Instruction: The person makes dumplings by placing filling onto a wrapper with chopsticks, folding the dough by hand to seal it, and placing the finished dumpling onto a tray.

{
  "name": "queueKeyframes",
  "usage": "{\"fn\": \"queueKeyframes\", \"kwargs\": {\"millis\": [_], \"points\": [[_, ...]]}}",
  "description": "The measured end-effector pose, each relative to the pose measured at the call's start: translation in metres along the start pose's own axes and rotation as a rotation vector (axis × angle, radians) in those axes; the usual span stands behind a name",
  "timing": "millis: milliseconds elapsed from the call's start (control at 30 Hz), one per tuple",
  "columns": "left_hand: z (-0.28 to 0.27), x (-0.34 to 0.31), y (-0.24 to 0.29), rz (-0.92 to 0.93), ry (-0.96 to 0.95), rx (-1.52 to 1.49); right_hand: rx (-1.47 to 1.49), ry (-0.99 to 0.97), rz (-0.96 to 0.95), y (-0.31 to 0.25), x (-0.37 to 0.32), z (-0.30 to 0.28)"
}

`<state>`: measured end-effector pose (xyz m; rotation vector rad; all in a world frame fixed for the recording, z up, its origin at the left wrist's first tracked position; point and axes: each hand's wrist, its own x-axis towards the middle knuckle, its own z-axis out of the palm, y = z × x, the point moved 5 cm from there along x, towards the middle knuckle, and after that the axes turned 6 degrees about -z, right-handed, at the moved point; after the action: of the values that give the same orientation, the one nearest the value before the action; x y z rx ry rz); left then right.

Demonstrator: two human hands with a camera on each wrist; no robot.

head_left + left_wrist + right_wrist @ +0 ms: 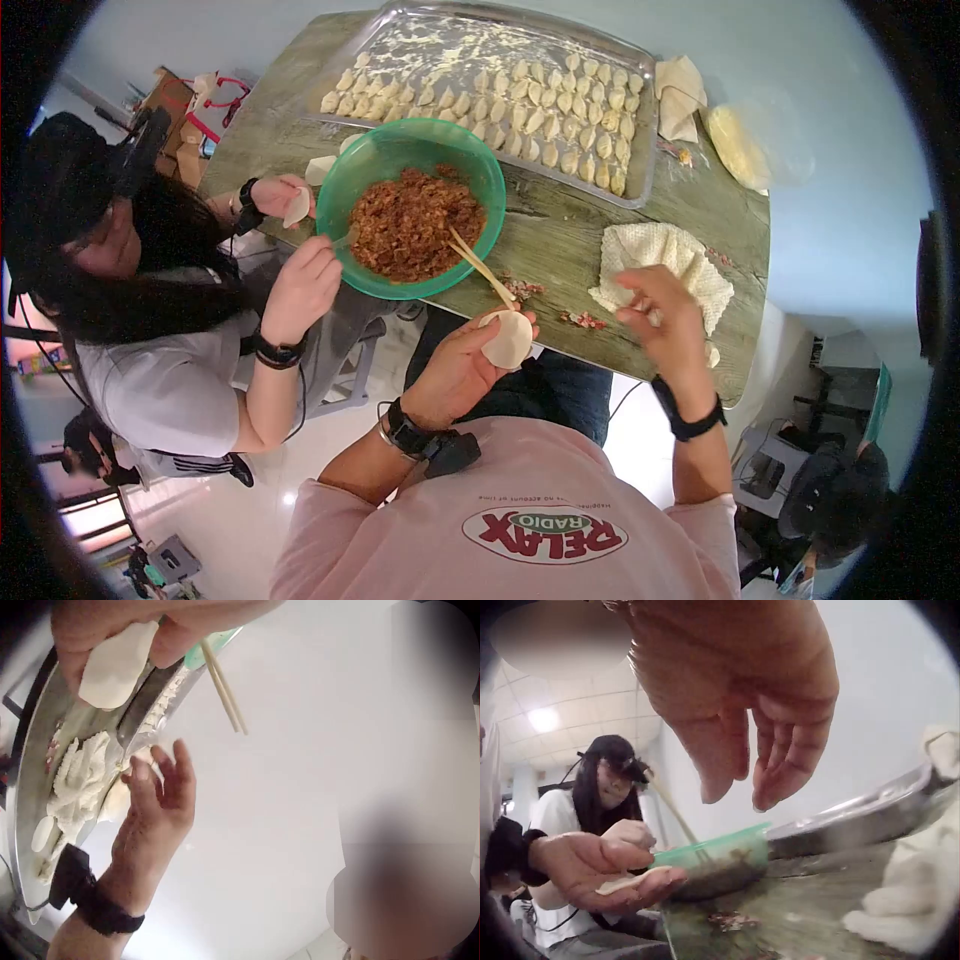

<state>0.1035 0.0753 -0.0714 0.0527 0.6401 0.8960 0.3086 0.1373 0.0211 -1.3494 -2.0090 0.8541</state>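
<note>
My left hand (455, 380) holds a round, flat dumpling wrapper (508, 340) across its fingers, the thumb at its edge, just in front of the green bowl (335, 150). Brown minced filling (415, 225) fills much of that bowl, and a pair of chopsticks (480, 264) leans over its near rim. To the right, my right hand (668, 325) is raised over the table's front part, close to a crumpled white cloth (655, 255). Its fingers hang loosely bent with nothing between them, as the right wrist view shows. The same wrapper (634, 881) appears low in that view.
A metal tray (640, 190) with rows of folded dumplings (545, 115) spans the table's back. At the left sits another person (170, 350), one hand holding a wrapper (297, 206), the other at the bowl. A bag of yellowish stuff (737, 148) lies at the far right.
</note>
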Motion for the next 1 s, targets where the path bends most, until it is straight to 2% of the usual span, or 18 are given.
{"fn": "queueKeyframes", "kwargs": {"millis": [100,133,200,300,433,533,600,733,800,900,1000], "points": [[0.003,-0.01,0.008,0.016,-0.01,0.029,0.027,-0.062,-0.233,-0.033,0.03,0.041],[0.002,-0.014,0.01,0.028,-0.014,0.017,0.03,-0.07,-0.244,-0.039,0.04,0.053],[-0.002,-0.02,0.014,0.053,-0.016,0.001,0.106,-0.13,-0.439,-0.057,0.057,0.073],[-0.009,-0.027,0.017,0.091,-0.032,-0.048,0.236,-0.237,-0.58,-0.056,0.071,0.1],[-0.016,-0.032,0.02,0.126,-0.005,-0.104,0.169,-0.205,-0.596,-0.064,0.096,0.105],[-0.017,-0.033,0.022,0.134,-0.009,-0.112,0.279,-0.151,-0.564,-0.071,0.119,0.099],[-0.016,-0.033,0.023,0.132,-0.016,-0.113,0.417,-0.176,-0.389,-0.067,0.127,0.105],[-0.014,-0.035,0.029,0.17,-0.031,-0.08,0.315,-0.175,-0.452,-0.063,0.133,0.109],[-0.014,-0.036,0.032,0.207,-0.041,-0.073,0.361,-0.114,-0.148,-0.066,0.134,0.09],[-0.01,-0.039,0.037,0.235,-0.007,-0.058,0.359,-0.087,-0.064,-0.068,0.138,0.076],[-0.009,-0.038,0.037,0.215,-0.002,-0.034,0.325,-0.096,-0.086,-0.065,0.141,0.076]]}}
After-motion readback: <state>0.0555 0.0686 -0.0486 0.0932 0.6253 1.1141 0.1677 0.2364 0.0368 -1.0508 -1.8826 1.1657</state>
